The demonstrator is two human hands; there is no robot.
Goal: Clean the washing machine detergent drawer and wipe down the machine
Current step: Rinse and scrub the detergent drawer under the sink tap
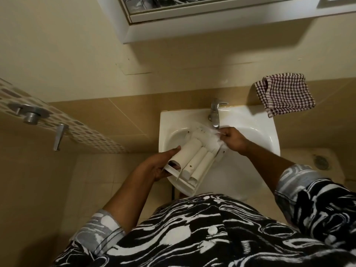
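Drawer is out of the machine and being washed at the basin.

The white ceramic wash basin (265, 135) sits mid-frame. Across it, from 7 to 1 o'clock, runs the cream plastic detergent drawer (194, 157), underside up. A brown-and-white checked cloth (285, 95) lies at the basin's 2 o'clock. The left hand (163, 166) grasps the drawer's near end, and the right hand (231, 139) pinches its far end under the chrome tap (214, 114). Rinsing looks midway; refitting the drawer and wiping the machine remain.

Detergent drawer (194, 158): cream-white plastic, prob. flipped underside up, three rounded channels showing. Held tilted diag. over sink (269, 132), front panel at near rim, back end just under tap (214, 114), blurred there.
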